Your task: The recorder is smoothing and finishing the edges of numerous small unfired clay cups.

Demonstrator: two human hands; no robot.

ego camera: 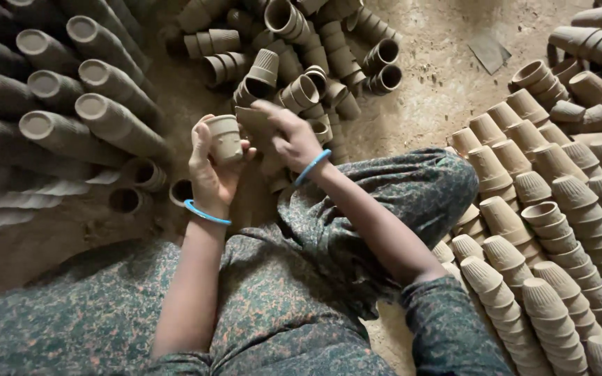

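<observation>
The hands meet low over the lap, in front of the seated person's patterned knees; the left hand (212, 170) is closed round a small ribbed cup of pale unfired clay (225, 139), fingers wrapped behind it and the thumb at its side, so the cup stands nearly upright with its flat base turned up and its mouth down into the palm; its long axis runs roughly vertical, tilted a little toward the right hand. The right hand (290, 139) sits just beside it, fingers bent and pressed on a second clay piece (252, 120) that touches or nearly touches the held cup; how firmly it pinches I cannot tell, since the fingers hide the contact. The left hand is plainly the nearer to the cup, being round it. Beyond both hands, on the earthen floor (440, 83), lies a loose heap of nested brown cups (301, 63); long grey stacks (71, 104) lie toward the floor's left edge, tidy pale stacks (552, 230) along its right edge.
</observation>
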